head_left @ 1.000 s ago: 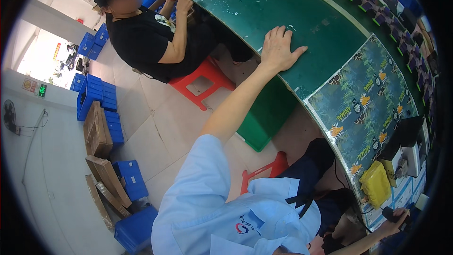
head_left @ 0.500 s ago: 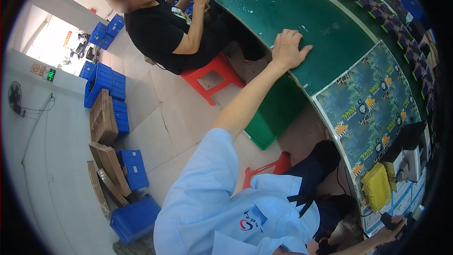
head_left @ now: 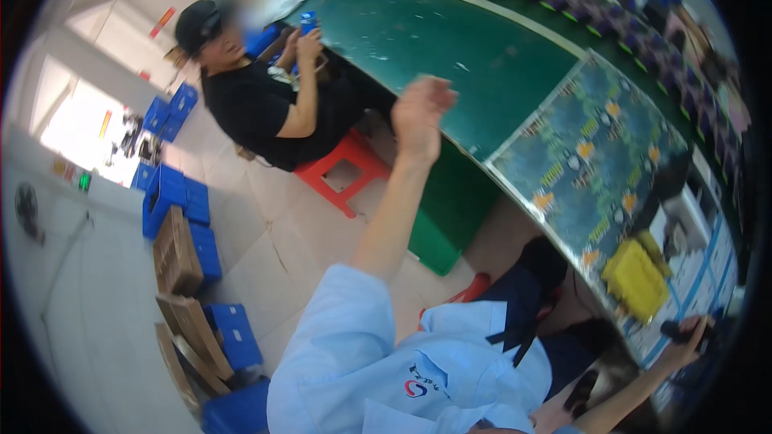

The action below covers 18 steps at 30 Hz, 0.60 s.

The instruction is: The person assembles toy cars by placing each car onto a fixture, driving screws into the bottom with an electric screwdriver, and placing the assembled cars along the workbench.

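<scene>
My left hand (head_left: 422, 116) is raised over the near edge of the green table (head_left: 498, 88). Motion blurs it, but its fingers look loosely stretched and nothing shows in them. At the lower right, my right hand (head_left: 689, 336) is closed round a dark, black-handled object (head_left: 670, 329); its kind is unclear near the picture's rim. Beside that hand lies a yellow, block-like piece (head_left: 635, 280) on the table. A patterned sheet (head_left: 591, 153) with animal and leaf prints covers the tabletop between my two hands.
A seated co-worker (head_left: 249, 96) in black holds a small blue item (head_left: 308, 22) at the table's left edge. A red stool (head_left: 346, 169), a green crate (head_left: 454, 217), blue bins (head_left: 165, 197) and cardboard boxes (head_left: 177, 253) stand on the floor. Purple-and-black items (head_left: 595, 20) line the far side.
My left hand has lifted off the tabletop and moved left, toward the near edge. The whole view has shifted a little. My right hand still grips the dark object.
</scene>
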### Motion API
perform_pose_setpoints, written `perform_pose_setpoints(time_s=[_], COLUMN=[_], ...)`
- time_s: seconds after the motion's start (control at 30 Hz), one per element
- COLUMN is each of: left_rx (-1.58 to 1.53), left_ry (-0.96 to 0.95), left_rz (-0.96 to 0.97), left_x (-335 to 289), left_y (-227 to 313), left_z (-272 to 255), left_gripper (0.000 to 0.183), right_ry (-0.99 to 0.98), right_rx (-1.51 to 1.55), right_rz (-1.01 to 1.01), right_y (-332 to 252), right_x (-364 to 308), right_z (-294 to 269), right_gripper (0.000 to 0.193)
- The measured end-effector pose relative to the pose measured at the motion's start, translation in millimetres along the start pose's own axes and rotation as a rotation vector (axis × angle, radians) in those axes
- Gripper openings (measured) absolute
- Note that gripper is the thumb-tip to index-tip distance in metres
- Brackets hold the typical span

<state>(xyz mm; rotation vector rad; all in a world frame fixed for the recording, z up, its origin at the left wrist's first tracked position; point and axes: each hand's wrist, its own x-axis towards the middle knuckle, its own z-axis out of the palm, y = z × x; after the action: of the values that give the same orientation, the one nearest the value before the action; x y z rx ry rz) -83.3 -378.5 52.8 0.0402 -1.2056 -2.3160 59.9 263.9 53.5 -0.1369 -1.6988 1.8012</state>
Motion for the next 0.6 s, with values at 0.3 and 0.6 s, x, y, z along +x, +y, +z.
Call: perform_pose_setpoints(time_s=[0.3, 0.6], left_rx=[0.344, 0.434], left_ry=[-0.929, -1.486], left_rz=[0.053, 0.780], left_x=[-170, -297], left_y=[-72, -239], left_z=[236, 451], left_gripper=[0.018, 0.025], right_ry=[-0.094, -0.053], right_rx=[0.231, 0.174], right_rz=[-0.085, -0.246], right_y=[-53, -116], right_x=[-18, -69], right_z=[70, -51], right_gripper=[0.019, 0.030])
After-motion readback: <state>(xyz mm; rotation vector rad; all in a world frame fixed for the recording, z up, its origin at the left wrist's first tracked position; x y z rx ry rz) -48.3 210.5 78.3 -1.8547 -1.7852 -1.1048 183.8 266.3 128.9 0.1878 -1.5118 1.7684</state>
